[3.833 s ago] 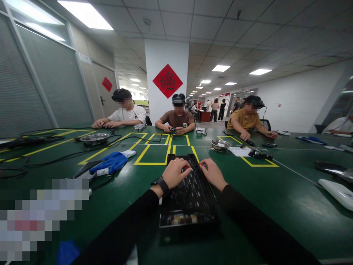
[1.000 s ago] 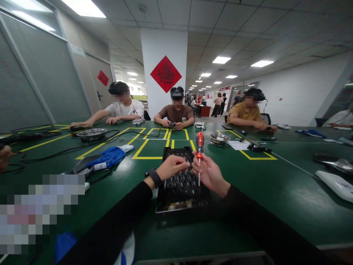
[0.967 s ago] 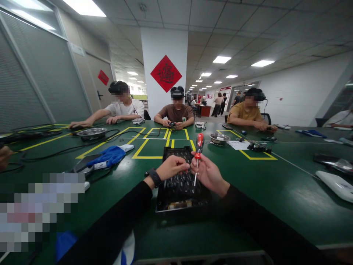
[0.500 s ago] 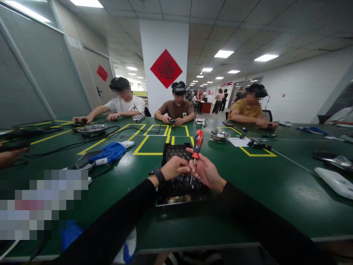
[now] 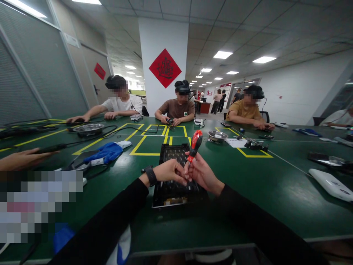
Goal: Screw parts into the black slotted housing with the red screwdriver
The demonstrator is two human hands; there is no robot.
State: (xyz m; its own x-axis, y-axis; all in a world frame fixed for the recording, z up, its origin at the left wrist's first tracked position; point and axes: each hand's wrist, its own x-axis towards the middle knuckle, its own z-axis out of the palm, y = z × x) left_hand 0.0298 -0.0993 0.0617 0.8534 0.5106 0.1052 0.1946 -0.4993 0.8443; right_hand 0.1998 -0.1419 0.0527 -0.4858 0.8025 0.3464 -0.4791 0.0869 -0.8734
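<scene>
A red and black screwdriver (image 5: 195, 144) is gripped in my right hand (image 5: 204, 173), its handle tilted up and to the right. My left hand (image 5: 170, 171) is closed in a pinch beside the right fingers, near the screwdriver's shaft; whatever it pinches is too small to make out. Both hands are above a black open case (image 5: 163, 193) with small parts inside, lying on the green table (image 5: 242, 206). The shaft's tip is hidden by my fingers.
Blue gloves (image 5: 106, 152) and cables lie to the left, near another person's hand (image 5: 30, 158). Metal bowls (image 5: 217, 136) stand farther back. White paper (image 5: 235, 142) with black parts is at right, and a white device (image 5: 331, 184) lies near the right edge. Three people sit opposite.
The screwdriver has tilted, its handle leaning more to the right and its shaft now mostly covered by my fingers. Another person's hand with a dark tool has come farther in from the left.
</scene>
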